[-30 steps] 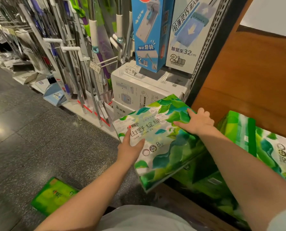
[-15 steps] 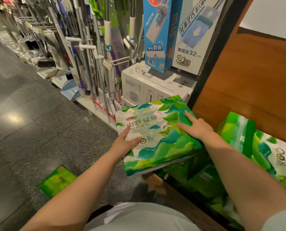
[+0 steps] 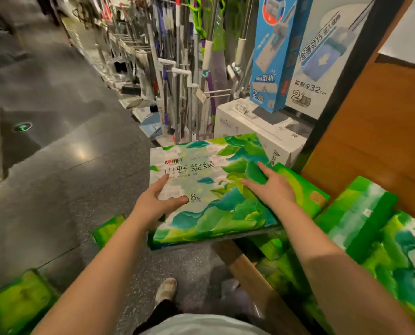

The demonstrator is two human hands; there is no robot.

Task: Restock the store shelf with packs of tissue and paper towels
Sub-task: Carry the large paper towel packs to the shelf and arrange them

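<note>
At the lower left of the frame a green pack lies on the dark floor, and a second green pack lies a little right of it, partly hidden behind my left forearm. Further right, near the bottom centre, the toe of my shoe shows on the floor.

My left hand sits at the left near edge of the tissue pack, the big leaf-printed one in the middle of the frame. The thumb lies on its top face and the forefinger points up along the same face; whether the other fingers curl underneath I cannot tell, so I cannot say how firm this grip is.

The tissue pack lies nearly flat, its far right corner over another green pack on the wooden shelf, its near left part hanging out over the floor.

My right hand rests flat on the pack's right side, fingers straight and spread, an open grip pressing down rather than clasping.

Behind, in the upper middle, mop handles hang in a row, beside a white box with a blue mop carton above it. At the far right more green packs fill the shelf below a wooden panel.
</note>
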